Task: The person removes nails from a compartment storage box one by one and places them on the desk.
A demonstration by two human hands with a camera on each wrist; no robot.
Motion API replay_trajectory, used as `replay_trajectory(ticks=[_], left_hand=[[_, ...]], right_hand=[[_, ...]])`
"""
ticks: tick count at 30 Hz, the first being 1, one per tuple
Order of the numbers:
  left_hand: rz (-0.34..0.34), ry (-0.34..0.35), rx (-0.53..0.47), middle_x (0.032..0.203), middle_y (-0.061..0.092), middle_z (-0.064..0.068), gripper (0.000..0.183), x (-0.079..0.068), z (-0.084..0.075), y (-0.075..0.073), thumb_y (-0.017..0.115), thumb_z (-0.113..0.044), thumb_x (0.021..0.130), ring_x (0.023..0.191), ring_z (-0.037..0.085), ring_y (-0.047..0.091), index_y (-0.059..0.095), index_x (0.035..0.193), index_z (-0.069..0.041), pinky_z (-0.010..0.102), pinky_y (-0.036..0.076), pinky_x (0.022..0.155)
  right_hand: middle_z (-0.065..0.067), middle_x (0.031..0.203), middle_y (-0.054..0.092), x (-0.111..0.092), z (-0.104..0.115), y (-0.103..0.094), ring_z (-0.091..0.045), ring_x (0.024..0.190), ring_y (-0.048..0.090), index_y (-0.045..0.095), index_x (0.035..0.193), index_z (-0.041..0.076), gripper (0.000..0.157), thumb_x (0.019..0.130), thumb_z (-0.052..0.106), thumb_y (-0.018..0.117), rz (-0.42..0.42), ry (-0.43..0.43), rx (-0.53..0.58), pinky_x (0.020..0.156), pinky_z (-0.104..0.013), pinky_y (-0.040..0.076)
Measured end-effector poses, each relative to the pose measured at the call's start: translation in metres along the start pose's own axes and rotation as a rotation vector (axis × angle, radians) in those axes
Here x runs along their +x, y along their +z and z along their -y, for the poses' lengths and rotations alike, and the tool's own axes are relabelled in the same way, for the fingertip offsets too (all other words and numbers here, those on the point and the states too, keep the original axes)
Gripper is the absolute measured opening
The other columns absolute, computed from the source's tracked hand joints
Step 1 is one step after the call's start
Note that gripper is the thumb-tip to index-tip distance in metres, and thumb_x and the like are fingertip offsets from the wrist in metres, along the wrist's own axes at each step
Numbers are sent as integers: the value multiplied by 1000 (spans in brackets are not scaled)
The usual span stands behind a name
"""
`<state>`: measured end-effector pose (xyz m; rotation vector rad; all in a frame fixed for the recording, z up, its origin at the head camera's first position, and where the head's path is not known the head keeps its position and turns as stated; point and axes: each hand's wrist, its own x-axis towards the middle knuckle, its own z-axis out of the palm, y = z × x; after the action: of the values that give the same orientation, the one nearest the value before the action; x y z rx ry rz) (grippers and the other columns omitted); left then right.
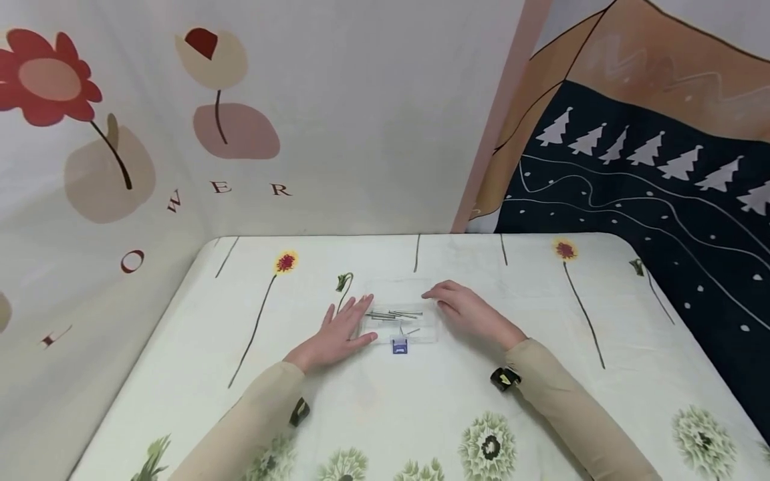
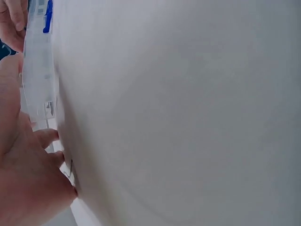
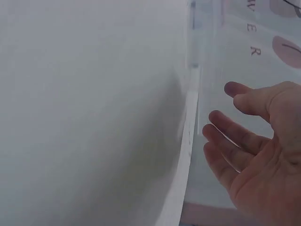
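A clear plastic box (image 1: 430, 334) stands on the table with its transparent lid (image 1: 397, 288) raised at the back. Inside lie several thin metal nails or screws (image 1: 385, 316), too small to tell which. A blue latch (image 1: 400, 346) marks the front, and shows again as a blue clasp (image 2: 48, 18) in the left wrist view. Against the box's left side rests my left hand (image 1: 338, 336), fingers spread and straight, thumb near the front corner. My right hand (image 1: 472, 312) hovers by the lid's right edge; its fingers (image 3: 230, 153) are loosely bent around nothing.
A white cloth with printed flowers (image 1: 286, 262) covers the table (image 1: 373, 407). Behind it hangs a pale printed curtain (image 1: 361, 133), and a dark cloth with white trees (image 1: 644, 147) hangs at the right. Black straps (image 1: 504, 379) sit on both wrists.
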<state>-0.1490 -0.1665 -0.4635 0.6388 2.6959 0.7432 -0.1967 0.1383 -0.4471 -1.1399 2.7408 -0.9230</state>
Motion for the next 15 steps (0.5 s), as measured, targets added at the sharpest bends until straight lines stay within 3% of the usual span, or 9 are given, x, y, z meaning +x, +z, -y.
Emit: replay_trajectory(ticks=[7,15], left_hand=[[4,-2,-57,158,17,13,80,3,3,0,54,-48,96,145,32,3,16,156,-11,59,-8,109],[14,-11,-94,159,15,11,80,2,6,0,54,-49,95,146,29,0,15,156,-15,55,-11,109]], right_hand=[[-13,120,57,20,13,14,-30,114,52,68,118,8,24,96,5,59,12,-4,63,97,-45,41],[-14,124,55,25,16,26,-33,118,47,72,109,9,19,94,7,61,57,-5,161,98,-51,35]])
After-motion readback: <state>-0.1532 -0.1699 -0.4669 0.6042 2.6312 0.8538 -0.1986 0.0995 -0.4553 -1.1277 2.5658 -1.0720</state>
